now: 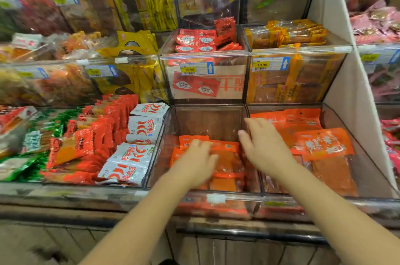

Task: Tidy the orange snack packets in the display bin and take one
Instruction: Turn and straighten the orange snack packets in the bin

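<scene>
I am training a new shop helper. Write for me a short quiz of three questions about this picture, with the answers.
1. True or false: the left hand holds a white packet.
2. Which price is on the label directly above the middle bin? A 10.90, B 8.50, C 12.00.
3. Fill in: the right hand has ____ fingers (straight or curled).
Key: 1 false, it lies over the orange packets; 2 A; 3 straight.
</scene>
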